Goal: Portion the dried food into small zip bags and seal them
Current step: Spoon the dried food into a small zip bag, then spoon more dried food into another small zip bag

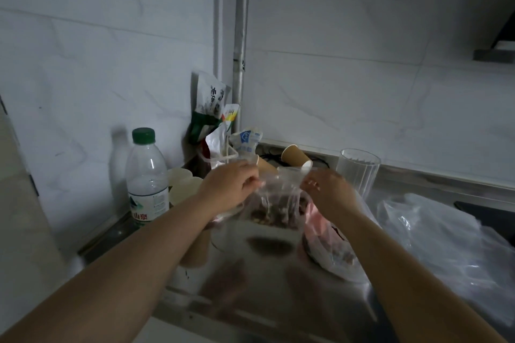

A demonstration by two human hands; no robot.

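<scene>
Zip bag (274, 203), small and clear, hung in the air just above the steel desk (267, 287), its shadow falling on the metal beneath. It was held by its top edge, one corner in each of the hands: the left hand (227, 189) pinched the left end of the strip and the right hand (328, 192) pinched the right end, fingers curled onto the plastic. That two-cornered hold looked meant to keep the mouth taut and level, likely so the zip could be pressed closed without spilling. Whether the strip was already sealed could not be told. The bag's lower half bulged with dried food (274, 214), dark brown and reddish pieces, and the film above them was wrinkled.

Just right of it, under the right forearm, lay a larger bag (331, 245) with similar dark contents, probably the supply. Further out stood a water bottle (147, 178) on the left, paper cups (295, 156) and food packets (209, 108) against the tiled wall, a ribbed glass (358, 170), and loose clear plastic (446, 245) on the right.
</scene>
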